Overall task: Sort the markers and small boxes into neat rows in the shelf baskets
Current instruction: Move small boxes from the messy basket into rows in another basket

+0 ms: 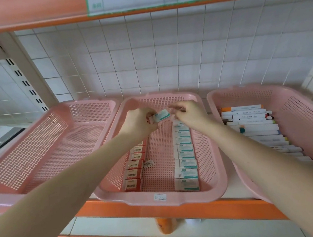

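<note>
The middle pink basket holds a row of red 2B boxes on its left side and a row of white-and-teal boxes on its right side. My left hand hovers over the far end of this basket and grips a white-and-teal box, with a reddish box partly hidden in its fingers. My right hand is just right of that box, above the far end of the teal row, fingers curled loosely; I cannot tell if it pinches anything. The right pink basket holds a row of white markers.
An empty pink basket stands at the left. A small barcode sticker lies on the middle basket's floor. The orange shelf edge runs in front, with an upper orange shelf overhead and a white grid panel behind.
</note>
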Demonstrator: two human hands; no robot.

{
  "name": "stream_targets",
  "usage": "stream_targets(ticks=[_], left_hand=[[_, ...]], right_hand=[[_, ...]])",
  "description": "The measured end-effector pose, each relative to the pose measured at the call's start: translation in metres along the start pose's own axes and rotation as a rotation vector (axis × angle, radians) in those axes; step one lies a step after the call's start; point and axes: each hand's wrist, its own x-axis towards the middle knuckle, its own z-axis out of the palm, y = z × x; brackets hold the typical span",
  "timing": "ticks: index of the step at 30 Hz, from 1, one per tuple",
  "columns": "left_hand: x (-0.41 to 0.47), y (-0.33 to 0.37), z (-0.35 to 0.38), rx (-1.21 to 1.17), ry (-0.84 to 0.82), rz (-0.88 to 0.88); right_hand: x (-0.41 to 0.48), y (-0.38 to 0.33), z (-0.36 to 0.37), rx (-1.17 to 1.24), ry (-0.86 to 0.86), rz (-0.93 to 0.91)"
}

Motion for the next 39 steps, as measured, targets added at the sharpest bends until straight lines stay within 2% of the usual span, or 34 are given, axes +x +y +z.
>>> stream_targets(ticks=[2,5,10,13,20,25,28,35,39], left_hand=[[0.008,0.002,-0.003,0.040,-0.055,0.024],[0.019,0.003,0.005,0.097,-0.130,0.054],[0.035,0.004,0.032,0.165,-0.317,0.037],[0.042,0.005,0.045,0.165,-0.347,0.005],[0.042,0.007,0.065,0.072,-0.230,-0.060],[0.040,0.005,0.065,0.041,-0.277,-0.090],[0.041,0.019,0.053,0.006,-0.224,-0.021],[0.057,0.115,0.050,-0.310,0.143,0.226],[0.062,0.188,0.093,-0.375,0.091,0.312]], right_hand=[[0.003,0.002,-0.006,-0.211,0.087,-0.094],[0.009,0.009,-0.023,-0.590,0.034,-0.179],[0.009,0.029,-0.031,-0.647,-0.054,-0.105],[0.009,0.030,-0.029,-0.627,-0.045,-0.128],[0.010,0.030,-0.029,-0.622,-0.054,-0.123],[0.012,0.029,-0.029,-0.607,-0.081,-0.117],[0.013,0.017,-0.041,-0.504,-0.133,-0.057],[-0.007,0.008,-0.120,-0.563,-0.025,0.005],[-0.046,0.042,-0.203,-0.628,0.043,0.074]])
